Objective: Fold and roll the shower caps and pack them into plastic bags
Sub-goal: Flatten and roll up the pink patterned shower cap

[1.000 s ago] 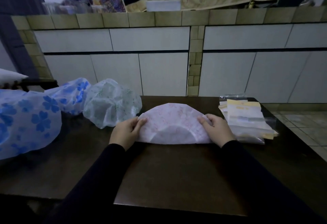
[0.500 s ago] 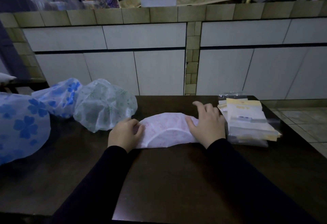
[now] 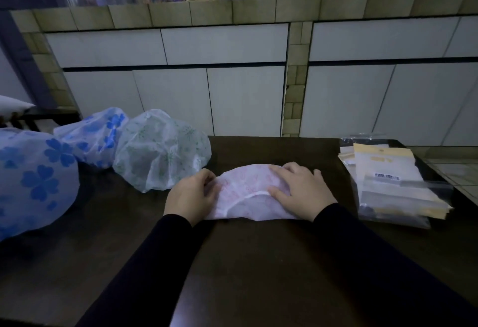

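While flattening goes on at the middle of the bench (image 3: 258, 262), pink shower cap (image 3: 248, 192) now markedly narrower than a second ago: wide half-moon then, compact folded wedge now, right edge brought in toward the centre. Judged as a second fold just made, with rolling next and bagging not yet begun.

Left hand (image 3: 191, 194) at 9 o'clock of the cap, fingers curled and pinching the left corner of the film. Right hand (image 3: 297, 192) at 3 o'clock, moved inward from the cap's far edge, now lying palm down and spread flat on top, pressing rather than gripping; thumb resting near the white elastic band. Both dark sleeves reaching in from 6 o'clock.

Plastic bags (image 3: 390, 184) stacked at 3 o'clock, just beside the right hand, untouched. Unfolded caps waiting at 9 to 10 o'clock: green-patterned cap (image 3: 160, 153) nearest, blue-flowered cap (image 3: 95, 132) behind it, larger blue-flowered cap (image 3: 31, 182) at the bench's left edge.
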`<state>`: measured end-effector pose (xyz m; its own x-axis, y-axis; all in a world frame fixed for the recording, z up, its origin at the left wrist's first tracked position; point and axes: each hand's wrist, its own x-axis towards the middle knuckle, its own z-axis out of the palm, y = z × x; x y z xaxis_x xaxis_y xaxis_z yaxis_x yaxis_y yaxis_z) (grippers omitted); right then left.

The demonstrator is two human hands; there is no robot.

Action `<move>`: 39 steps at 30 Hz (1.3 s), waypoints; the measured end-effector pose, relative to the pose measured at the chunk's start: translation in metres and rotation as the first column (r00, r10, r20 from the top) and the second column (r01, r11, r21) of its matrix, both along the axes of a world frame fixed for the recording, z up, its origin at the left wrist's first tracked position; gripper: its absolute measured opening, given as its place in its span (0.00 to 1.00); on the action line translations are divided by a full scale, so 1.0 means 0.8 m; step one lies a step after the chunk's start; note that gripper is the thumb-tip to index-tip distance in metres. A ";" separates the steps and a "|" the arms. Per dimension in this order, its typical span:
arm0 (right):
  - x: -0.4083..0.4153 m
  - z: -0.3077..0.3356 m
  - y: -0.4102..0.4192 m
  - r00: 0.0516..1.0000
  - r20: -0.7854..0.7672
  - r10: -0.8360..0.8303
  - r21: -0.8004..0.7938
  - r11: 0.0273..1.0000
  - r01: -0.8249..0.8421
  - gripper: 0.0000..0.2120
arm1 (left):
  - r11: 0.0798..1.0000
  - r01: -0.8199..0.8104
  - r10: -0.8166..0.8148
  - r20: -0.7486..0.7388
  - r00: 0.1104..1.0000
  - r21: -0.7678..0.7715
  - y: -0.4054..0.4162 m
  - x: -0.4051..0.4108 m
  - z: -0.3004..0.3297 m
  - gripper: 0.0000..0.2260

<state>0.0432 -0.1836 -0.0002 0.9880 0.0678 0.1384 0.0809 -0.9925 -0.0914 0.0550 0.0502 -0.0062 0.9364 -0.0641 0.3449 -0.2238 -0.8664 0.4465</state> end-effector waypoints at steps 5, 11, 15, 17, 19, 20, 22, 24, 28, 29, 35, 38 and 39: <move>0.011 -0.003 -0.009 0.978 0.181 -0.102 0.227 0.972 0.059 0.18 | 1.000 0.001 -0.001 0.038 0.999 -0.011 -0.002 0.007 0.005 0.08; 0.024 -0.007 -0.009 0.979 0.135 -0.152 0.198 0.972 0.124 0.17 | 0.990 0.016 -0.052 0.253 0.966 0.141 -0.009 0.005 0.015 0.05; 0.021 -0.002 -0.007 0.984 0.101 -0.146 0.303 0.947 0.109 0.10 | 0.964 0.165 -0.232 0.352 0.907 0.210 -0.037 -0.010 0.022 0.11; 0.017 0.000 -0.007 0.985 0.095 -0.144 0.301 0.947 0.109 0.07 | 0.928 0.215 -0.253 0.091 0.963 0.303 -0.046 -0.011 0.014 0.20; 0.012 0.003 -0.009 0.987 0.065 -0.149 0.286 0.950 0.125 0.07 | 0.887 0.265 -0.213 -0.175 0.961 0.378 -0.044 -0.007 0.011 0.27; 0.011 0.005 -0.011 0.987 0.031 -0.155 0.276 0.951 0.140 0.07 | 0.885 0.282 -0.192 -0.263 0.946 0.370 -0.042 -0.005 0.010 0.31; 0.010 0.008 -0.013 0.983 -0.051 -0.175 0.267 0.946 0.182 0.08 | 0.908 0.280 -0.171 -0.332 0.928 0.313 -0.040 0.000 0.008 0.34; 0.012 0.008 -0.014 0.976 -0.114 -0.184 0.311 0.927 0.211 0.05 | 0.972 0.206 -0.165 -0.289 0.943 0.116 -0.039 0.005 0.009 0.32; 0.015 0.006 -0.014 0.980 -0.126 -0.155 0.442 0.876 0.195 0.04 | 0.999 0.034 -0.038 -0.176 0.984 -0.022 -0.035 0.016 0.011 0.15; 0.015 0.006 -0.016 0.982 -0.121 -0.148 0.467 0.864 0.188 0.04 | 0.999 0.034 -0.036 -0.170 0.985 -0.011 -0.034 0.019 0.010 0.11; 0.009 0.007 -0.019 0.988 -0.076 -0.134 0.542 0.826 0.153 0.04 | 0.992 0.008 -0.026 -0.133 0.991 -0.129 -0.032 0.025 0.006 0.03; 0.002 0.014 -0.011 0.985 0.081 -0.156 0.324 0.938 0.122 0.12 | 0.999 0.021 -0.022 -0.057 0.998 -0.026 -0.036 0.021 0.004 0.05; -0.002 0.019 -0.005 0.977 0.169 -0.129 0.226 0.970 0.089 0.16 | 0.999 0.035 -0.035 0.006 0.999 0.035 -0.037 0.020 0.004 0.07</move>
